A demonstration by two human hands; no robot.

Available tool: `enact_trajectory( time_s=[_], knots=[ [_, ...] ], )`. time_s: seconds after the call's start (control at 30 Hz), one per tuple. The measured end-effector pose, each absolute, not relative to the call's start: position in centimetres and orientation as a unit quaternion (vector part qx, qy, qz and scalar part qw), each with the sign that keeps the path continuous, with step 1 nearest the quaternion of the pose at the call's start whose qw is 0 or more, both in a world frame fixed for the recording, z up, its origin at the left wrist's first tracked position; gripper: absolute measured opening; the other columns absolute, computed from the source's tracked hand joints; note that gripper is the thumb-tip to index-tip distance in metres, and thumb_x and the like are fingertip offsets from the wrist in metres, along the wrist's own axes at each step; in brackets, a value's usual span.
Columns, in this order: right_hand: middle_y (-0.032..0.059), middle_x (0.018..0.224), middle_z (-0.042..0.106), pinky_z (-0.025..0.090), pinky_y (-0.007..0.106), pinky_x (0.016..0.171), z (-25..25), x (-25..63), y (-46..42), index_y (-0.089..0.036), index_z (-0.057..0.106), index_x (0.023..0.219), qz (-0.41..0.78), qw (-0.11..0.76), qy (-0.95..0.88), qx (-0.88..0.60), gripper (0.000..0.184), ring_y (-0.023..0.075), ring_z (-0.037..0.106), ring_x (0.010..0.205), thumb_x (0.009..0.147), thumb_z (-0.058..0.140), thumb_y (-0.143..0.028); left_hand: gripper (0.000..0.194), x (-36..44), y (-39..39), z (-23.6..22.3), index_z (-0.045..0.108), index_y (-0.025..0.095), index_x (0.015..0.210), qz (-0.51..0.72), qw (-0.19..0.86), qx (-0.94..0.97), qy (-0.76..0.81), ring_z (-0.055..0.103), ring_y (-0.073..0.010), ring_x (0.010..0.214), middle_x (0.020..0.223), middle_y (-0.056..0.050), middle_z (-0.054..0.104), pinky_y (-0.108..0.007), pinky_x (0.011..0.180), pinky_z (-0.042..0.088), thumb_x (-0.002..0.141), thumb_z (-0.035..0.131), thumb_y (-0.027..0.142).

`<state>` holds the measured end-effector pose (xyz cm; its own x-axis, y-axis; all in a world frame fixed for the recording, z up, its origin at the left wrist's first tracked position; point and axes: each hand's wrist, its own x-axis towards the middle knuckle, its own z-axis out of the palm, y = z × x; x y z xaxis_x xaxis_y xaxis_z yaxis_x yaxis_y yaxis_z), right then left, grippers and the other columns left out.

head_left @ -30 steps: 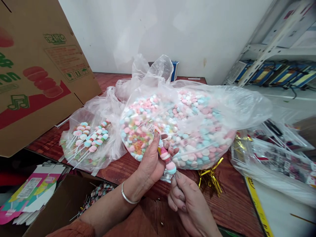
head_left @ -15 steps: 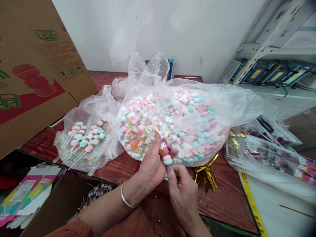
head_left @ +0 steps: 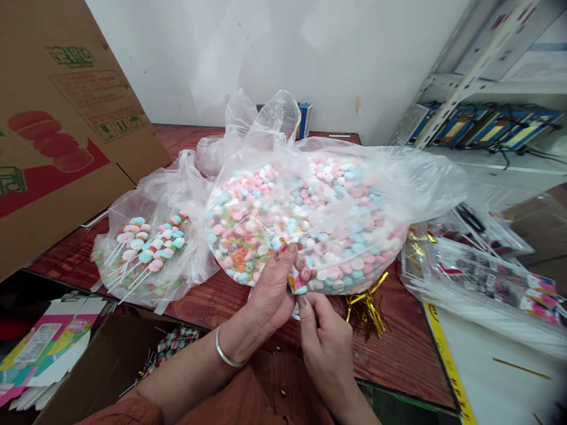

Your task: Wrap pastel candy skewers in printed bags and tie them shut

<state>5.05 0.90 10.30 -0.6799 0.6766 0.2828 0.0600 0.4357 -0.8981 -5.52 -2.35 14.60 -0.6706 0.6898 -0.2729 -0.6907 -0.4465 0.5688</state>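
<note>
My left hand [head_left: 274, 289], with a silver bangle on its wrist, grips a small printed plastic wrapper [head_left: 292, 283] between thumb and fingers. Inside the wrapper's lower end sits a pink and blue marshmallow lollipop [head_left: 300, 289], mostly covered by film and fingers. Just below it, my right hand [head_left: 325, 330] is closed in a pinch at the lollipop's stick end; the stick itself is hidden by the fingers. Behind both hands lies a big clear bag of pastel marshmallows [head_left: 354, 236], with colourful ring-shaped sweets at its left. Several marshmallow lollipops [head_left: 150, 245] rest on a smaller bag to the left.
A large carton [head_left: 80, 141] stands at the left on the red-brown table [head_left: 398, 366]. Gold twist ties [head_left: 370, 307] lie right of my hands, near plastic-packed wrappers [head_left: 487, 277]. An open box [head_left: 110, 360] with wrapped lollipops is below the table's front edge.
The marshmallow lollipop has gone further up into the wrapper, so less of it shows below. My right hand has moved slightly up with it. The view has shifted a little.
</note>
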Motion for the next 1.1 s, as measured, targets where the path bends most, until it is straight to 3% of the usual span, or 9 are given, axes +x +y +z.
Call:
enact_trajectory(
  time_s=[0.1,0.17,0.3,0.37,0.47,0.67,0.83,0.93,1.1],
  knots=[
    [-0.0084,0.053,0.04,0.03,0.02,0.043,11.2,4.8,1.0,-0.02,0.061,0.085,0.741,0.221,-0.569,-0.281,0.032,0.0088,0.031,0.044,0.093,0.058,-0.051,0.034,-4.2,-2.4,14.0,0.064,0.013,0.089,0.828,0.442,0.017,0.346,0.055,-0.0079,0.056,0.062,0.004,0.055,-0.022,0.06,0.049,0.077,0.081,0.04],
    [-0.0107,0.053,0.033,0.024,0.019,0.04,11.6,5.1,1.2,-0.02,0.06,0.088,0.797,0.179,-0.504,-0.281,0.035,0.0077,0.023,0.043,0.089,0.062,-0.055,0.037,-4.2,-2.5,13.9,0.064,0.014,0.09,0.821,0.448,0.016,0.354,0.058,-0.0101,0.059,0.064,0.003,0.057,-0.022,0.06,0.048,0.074,0.082,0.042],
    [-0.0011,0.068,0.058,0.041,0.022,0.056,11.3,6.3,1.0,-0.019,0.064,0.084,0.615,0.239,-0.699,-0.275,0.027,0.0125,0.053,0.06,0.095,0.056,-0.042,0.039,-4.5,-2.7,13.9,0.066,0.014,0.097,0.83,0.435,0.021,0.349,0.062,-0.0141,0.067,0.065,0.003,0.056,-0.028,0.071,0.052,0.079,0.076,0.047],
    [0.001,0.073,0.065,0.044,0.023,0.061,10.8,6.5,0.8,-0.019,0.065,0.088,0.512,0.283,-0.764,-0.272,0.024,0.0151,0.06,0.065,0.097,0.051,-0.037,0.038,-4.0,-2.6,13.7,0.066,0.014,0.09,0.825,0.45,0.032,0.339,0.061,-0.0145,0.066,0.061,0.003,0.054,-0.029,0.072,0.051,0.081,0.074,0.05],
    [0.0059,0.093,0.072,0.049,0.024,0.071,10.5,6.3,0.6,-0.019,0.066,0.102,0.459,0.334,-0.774,-0.281,0.022,0.0178,0.068,0.081,0.099,0.048,-0.033,0.033,-2.7,-2.5,13.3,0.063,0.014,0.078,0.81,0.473,0.038,0.344,0.059,-0.0126,0.065,0.065,0.001,0.058,-0.027,0.071,0.05,0.077,0.079,0.043],
    [0.0001,0.079,0.071,0.047,0.02,0.063,10.6,6.8,1.0,-0.02,0.065,0.092,0.415,0.364,-0.79,-0.267,0.014,0.0131,0.065,0.068,0.097,0.053,-0.023,0.033,-5.2,-2.4,14.1,0.065,0.016,0.097,0.848,0.411,0.013,0.334,0.064,-0.0135,0.069,0.08,-0.001,0.066,-0.026,0.065,0.053,0.075,0.082,0.034],
    [-0.0002,0.069,0.067,0.043,0.023,0.058,9.6,7.4,0.9,-0.019,0.066,0.091,0.3,0.388,-0.843,-0.222,0.01,0.0132,0.06,0.058,0.095,0.057,-0.018,0.017,-8.0,-2.2,15.3,0.06,0.015,0.088,0.857,0.401,-0.082,0.312,0.059,-0.0103,0.058,0.068,0.002,0.058,-0.026,0.064,0.057,0.086,0.071,0.027],
    [0.0016,0.066,0.066,0.041,0.026,0.058,9.1,7.3,0.8,-0.018,0.067,0.088,0.221,0.419,-0.858,-0.197,0.01,0.0152,0.059,0.058,0.093,0.058,-0.016,0.02,-7.9,-2.0,15.7,0.057,0.016,0.085,0.852,0.422,-0.112,0.289,0.058,-0.01,0.056,0.07,0.002,0.057,-0.026,0.062,0.058,0.088,0.07,0.03],
    [0.0015,0.07,0.069,0.041,0.025,0.059,9.5,6.5,0.6,-0.018,0.065,0.091,0.271,0.405,-0.846,-0.217,0.012,0.0146,0.061,0.059,0.096,0.054,-0.019,0.023,-6.1,-1.6,14.8,0.058,0.015,0.086,0.858,0.43,-0.095,0.264,0.054,-0.007,0.054,0.066,0.004,0.053,-0.023,0.063,0.057,0.086,0.072,0.034]
  ],
)
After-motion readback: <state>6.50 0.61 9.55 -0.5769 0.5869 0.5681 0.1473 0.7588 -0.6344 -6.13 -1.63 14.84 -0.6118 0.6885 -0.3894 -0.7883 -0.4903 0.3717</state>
